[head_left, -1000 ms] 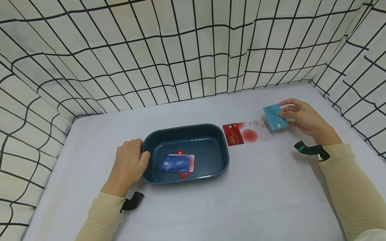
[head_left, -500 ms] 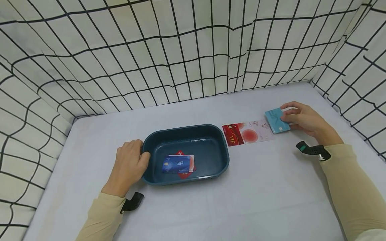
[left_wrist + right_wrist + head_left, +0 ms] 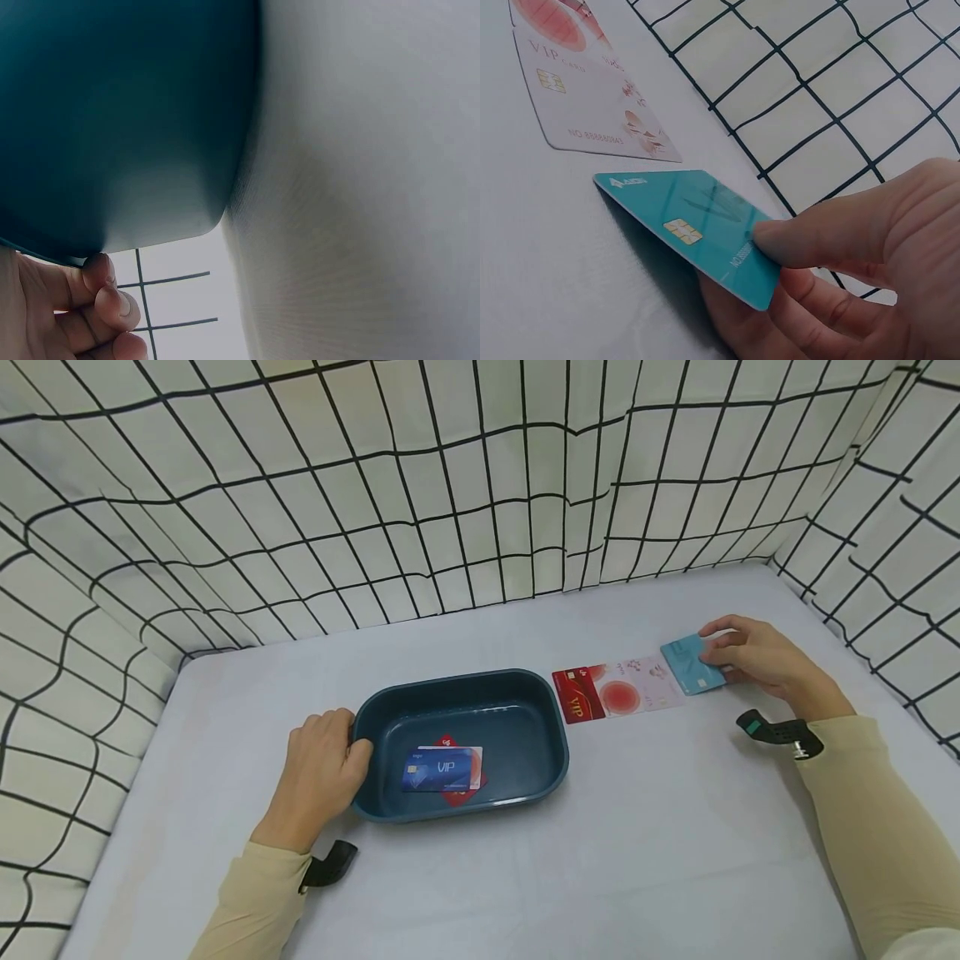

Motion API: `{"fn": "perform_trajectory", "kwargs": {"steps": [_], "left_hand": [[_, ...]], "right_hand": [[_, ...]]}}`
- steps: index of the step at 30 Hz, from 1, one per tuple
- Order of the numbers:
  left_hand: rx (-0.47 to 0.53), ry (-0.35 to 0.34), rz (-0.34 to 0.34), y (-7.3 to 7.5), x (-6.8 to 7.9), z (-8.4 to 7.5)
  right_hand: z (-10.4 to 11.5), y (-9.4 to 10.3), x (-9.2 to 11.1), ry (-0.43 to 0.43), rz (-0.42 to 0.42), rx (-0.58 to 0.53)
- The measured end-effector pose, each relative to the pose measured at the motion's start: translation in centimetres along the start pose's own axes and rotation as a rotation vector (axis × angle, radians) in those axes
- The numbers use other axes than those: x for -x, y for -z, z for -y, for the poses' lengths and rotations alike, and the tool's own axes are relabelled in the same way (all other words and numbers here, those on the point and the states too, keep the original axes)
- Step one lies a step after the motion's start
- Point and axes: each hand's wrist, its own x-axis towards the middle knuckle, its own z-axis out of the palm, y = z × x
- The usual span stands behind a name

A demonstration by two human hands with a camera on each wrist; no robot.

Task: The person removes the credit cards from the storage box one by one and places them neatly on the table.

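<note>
My right hand (image 3: 765,662) pinches a light-blue VIP card (image 3: 686,662) between thumb and fingers. In the right wrist view the card (image 3: 694,225) is tilted, its near edge raised off the cloth. Just left of it lies a pale pink VIP card (image 3: 645,685), and left of that a red VIP card (image 3: 580,695). My left hand (image 3: 318,777) grips the left rim of a dark blue-green tray (image 3: 525,785); in the left wrist view its fingers (image 3: 112,307) curl at the rim. Inside the tray a blue VIP card (image 3: 442,771) lies over other cards, mostly hidden.
A white cloth (image 3: 600,860) covers the table. White walls with a black grid pattern (image 3: 450,502) stand behind and at both sides. A black wrist strap mount (image 3: 780,735) sits at the right cuff, another mount (image 3: 330,864) at the left.
The light-blue card has come down and slightly right with my right hand, now beside the pink card's right end. My left hand and the tray stay put.
</note>
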Motion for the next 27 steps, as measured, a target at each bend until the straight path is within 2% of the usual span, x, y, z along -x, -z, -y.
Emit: {"fn": "perform_trajectory", "kwargs": {"steps": [7, 27], "left_hand": [[-0.003, -0.010, -0.004, 0.0, 0.1, 0.0], [0.002, -0.009, -0.007, -0.1, 0.1, 0.1]], "right_hand": [[0.2, 0.0, 0.1, -0.006, 0.002, 0.075], [1.1, -0.2, 0.7, -0.015, -0.004, 0.154]]}}
